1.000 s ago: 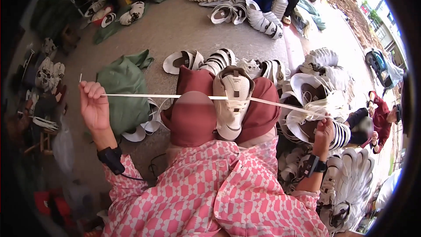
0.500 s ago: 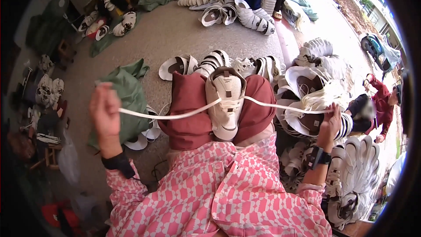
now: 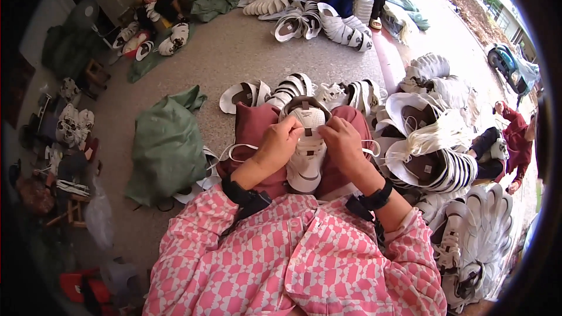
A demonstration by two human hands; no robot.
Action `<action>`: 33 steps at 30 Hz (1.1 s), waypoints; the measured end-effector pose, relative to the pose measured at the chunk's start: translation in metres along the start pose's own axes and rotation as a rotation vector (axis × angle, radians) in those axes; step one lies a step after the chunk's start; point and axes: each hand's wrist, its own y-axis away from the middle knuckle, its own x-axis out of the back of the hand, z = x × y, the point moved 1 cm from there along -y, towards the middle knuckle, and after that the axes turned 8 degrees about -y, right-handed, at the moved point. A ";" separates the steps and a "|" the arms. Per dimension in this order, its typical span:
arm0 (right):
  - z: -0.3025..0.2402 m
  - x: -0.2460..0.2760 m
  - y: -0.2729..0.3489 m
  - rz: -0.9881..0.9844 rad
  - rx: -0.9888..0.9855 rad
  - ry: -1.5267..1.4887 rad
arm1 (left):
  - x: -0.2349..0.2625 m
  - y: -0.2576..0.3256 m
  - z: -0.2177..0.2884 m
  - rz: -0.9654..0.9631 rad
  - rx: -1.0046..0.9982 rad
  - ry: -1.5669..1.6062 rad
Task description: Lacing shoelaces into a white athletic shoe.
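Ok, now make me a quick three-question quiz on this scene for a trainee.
1. True or false: the left hand and right hand are both close to the beige-white shoe.
2. That shoe sits: A) on the floor; B) between the person's knees; C) inside a basket.
3. Fill in the colour: the large cloth bundle on the person's left is ____.

Key: 1. True. 2. B. 3. Green.

Glare at right, dim left side.
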 end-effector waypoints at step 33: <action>-0.006 -0.003 -0.012 -0.144 -0.116 -0.069 | -0.001 0.007 0.002 -0.083 0.442 0.613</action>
